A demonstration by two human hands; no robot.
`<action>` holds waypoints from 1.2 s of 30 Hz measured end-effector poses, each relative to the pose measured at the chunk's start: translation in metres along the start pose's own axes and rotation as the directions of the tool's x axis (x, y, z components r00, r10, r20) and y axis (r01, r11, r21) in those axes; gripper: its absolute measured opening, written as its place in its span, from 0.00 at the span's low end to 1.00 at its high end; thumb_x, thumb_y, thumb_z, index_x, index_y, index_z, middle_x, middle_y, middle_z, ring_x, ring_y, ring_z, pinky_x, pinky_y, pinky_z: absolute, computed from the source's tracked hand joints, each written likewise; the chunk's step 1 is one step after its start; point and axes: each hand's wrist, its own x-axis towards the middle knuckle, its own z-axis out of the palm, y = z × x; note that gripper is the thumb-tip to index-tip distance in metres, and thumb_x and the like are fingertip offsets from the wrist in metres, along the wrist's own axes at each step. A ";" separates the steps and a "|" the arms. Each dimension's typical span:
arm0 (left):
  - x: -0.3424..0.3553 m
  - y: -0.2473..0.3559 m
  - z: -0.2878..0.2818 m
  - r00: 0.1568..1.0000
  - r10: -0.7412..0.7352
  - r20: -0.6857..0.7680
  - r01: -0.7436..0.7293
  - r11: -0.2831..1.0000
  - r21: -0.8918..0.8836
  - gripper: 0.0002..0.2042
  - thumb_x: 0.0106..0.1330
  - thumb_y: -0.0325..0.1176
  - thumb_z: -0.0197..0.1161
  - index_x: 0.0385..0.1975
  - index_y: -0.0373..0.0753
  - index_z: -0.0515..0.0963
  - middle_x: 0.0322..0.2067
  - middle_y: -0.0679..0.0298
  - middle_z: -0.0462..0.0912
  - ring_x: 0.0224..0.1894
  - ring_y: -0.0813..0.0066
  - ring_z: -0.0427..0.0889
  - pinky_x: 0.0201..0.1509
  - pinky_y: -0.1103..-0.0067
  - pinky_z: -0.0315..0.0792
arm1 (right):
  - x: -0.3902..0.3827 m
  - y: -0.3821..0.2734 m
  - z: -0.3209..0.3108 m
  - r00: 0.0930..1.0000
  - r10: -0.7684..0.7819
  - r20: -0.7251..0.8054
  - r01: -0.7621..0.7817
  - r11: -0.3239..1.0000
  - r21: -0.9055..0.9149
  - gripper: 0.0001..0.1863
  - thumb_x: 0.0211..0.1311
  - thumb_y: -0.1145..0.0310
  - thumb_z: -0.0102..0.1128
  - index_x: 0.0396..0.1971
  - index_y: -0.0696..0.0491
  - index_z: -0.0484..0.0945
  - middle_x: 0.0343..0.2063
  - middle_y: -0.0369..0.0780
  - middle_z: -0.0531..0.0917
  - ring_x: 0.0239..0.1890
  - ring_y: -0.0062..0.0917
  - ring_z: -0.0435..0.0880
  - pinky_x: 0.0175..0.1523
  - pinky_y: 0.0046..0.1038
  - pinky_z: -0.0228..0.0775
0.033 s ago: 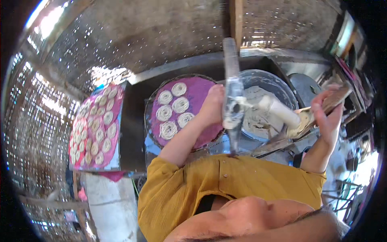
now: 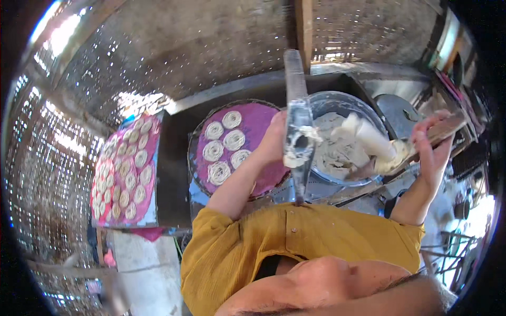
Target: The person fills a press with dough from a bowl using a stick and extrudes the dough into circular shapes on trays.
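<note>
My left hand is closed on a long wooden press block, held upright, with a round hole smeared with white dough. The fingers behind the block are hidden. In my right hand is a wooden plunger bar, with a blurred white cylinder jutting toward the block and dough stuck round its base. Cylinder and hole are apart. Both tools are over a basin holding pale, lumpy dough. Beside my left forearm is a round tray with purple cloth, bearing several coiled dough nests.
Another pink-covered tray at the left carries many coiled nests. A dark trough wall stands between the trays. A round grey lid lies right of the basin. Behind is a woven wall with a wooden post.
The press block has shifted slightly left with my left hand. My right hand and the plunger bar have moved a little to the right, widening the gap between cylinder and block.
</note>
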 end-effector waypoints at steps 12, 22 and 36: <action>0.030 -0.011 0.036 0.977 0.124 -0.173 -0.206 0.342 -0.917 0.16 0.50 0.34 0.64 0.40 0.47 0.73 0.56 0.59 0.60 0.57 0.51 0.59 0.57 0.59 0.59 | -0.066 0.094 0.040 0.860 0.421 -0.288 -0.125 0.721 0.682 0.06 0.58 0.69 0.47 0.36 0.49 0.68 0.38 0.43 0.75 0.43 0.27 0.73 0.34 0.25 0.70; -0.003 -0.005 -0.014 0.936 -0.033 -0.350 -0.226 0.706 -0.671 0.23 0.50 0.44 0.63 0.47 0.46 0.68 0.41 0.65 0.65 0.51 0.49 0.65 0.54 0.58 0.61 | -0.134 0.284 -0.015 0.554 0.748 0.365 -0.015 0.447 -0.894 0.17 0.42 0.64 0.59 0.35 0.56 0.76 0.36 0.44 0.78 0.42 0.37 0.76 0.44 0.35 0.68; -0.097 0.022 -0.053 0.849 -0.464 -0.255 0.220 0.747 -0.627 0.22 0.53 0.44 0.60 0.47 0.45 0.65 0.39 0.64 0.63 0.49 0.56 0.66 0.49 0.61 0.66 | -0.052 0.192 -0.014 0.370 0.849 0.378 0.443 0.197 -0.875 0.09 0.40 0.70 0.53 0.23 0.57 0.78 0.24 0.47 0.79 0.29 0.37 0.80 0.34 0.34 0.72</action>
